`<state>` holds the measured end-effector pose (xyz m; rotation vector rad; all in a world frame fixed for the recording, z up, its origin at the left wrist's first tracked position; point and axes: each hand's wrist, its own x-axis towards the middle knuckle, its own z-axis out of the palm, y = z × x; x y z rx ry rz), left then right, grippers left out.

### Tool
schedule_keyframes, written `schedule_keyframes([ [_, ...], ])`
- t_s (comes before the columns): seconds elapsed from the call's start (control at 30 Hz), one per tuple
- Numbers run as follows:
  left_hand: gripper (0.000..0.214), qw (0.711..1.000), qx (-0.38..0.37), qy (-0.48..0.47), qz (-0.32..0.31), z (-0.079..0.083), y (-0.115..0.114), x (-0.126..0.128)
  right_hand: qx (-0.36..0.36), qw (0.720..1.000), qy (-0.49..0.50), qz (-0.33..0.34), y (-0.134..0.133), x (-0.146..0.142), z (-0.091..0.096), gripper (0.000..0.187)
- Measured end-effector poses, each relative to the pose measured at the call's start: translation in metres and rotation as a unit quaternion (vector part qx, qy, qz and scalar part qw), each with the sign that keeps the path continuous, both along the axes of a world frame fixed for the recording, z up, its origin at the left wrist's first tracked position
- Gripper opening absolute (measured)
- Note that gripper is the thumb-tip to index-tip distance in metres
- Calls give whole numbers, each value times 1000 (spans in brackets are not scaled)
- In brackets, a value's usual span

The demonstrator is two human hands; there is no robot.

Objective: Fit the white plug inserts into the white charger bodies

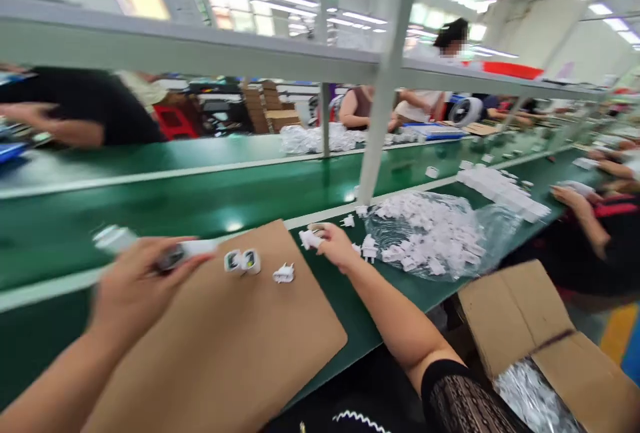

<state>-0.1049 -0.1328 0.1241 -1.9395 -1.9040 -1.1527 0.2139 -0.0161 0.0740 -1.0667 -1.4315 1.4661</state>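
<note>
White plug piece [309,239] pinched in right fingers [333,233]

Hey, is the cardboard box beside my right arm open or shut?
Open: the box has its flaps spread apart, and shiny plastic shows inside.

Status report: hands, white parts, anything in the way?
Left hand gripping white housing. Right hand holding white plug piece. Two housings, loose plug on brown board. Nothing visibly blocking.
</note>
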Motion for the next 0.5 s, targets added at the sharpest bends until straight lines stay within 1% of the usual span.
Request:
schedule_keyframes([
  [0.03,28,998,-34,-26,-44,-3,-13,27,-29,999,29,30,-2,0,3,38],
  [0.1,31,978,-85,-80,-174,-17,-27,72,-68,993,64,75,-5,1,11,44],
  [0.13,32,966,-122,-99,-205,-27,-29,89,-83,990,73,88,-6,1,14,46],
  [0.17,31,958,-147,-112,-220,-37,-29,101,-96,987,75,101,-7,1,18,46],
  [0.2,29,952,-165,-124,-224,-47,-28,111,-107,985,73,112,-8,1,22,46],
  [0.27,26,951,-187,-141,-202,-64,-25,121,-117,984,58,124,-13,-1,26,46],
  [0.33,24,952,-196,-157,-176,-75,-22,126,-109,985,32,128,-19,-3,28,46],
  [0.4,29,947,-198,-187,-169,-81,-20,127,-74,989,-3,127,-24,-5,26,45],
  [0.5,40,929,-188,-255,-191,-84,-20,124,20,987,-59,148,-29,-6,23,34],
])
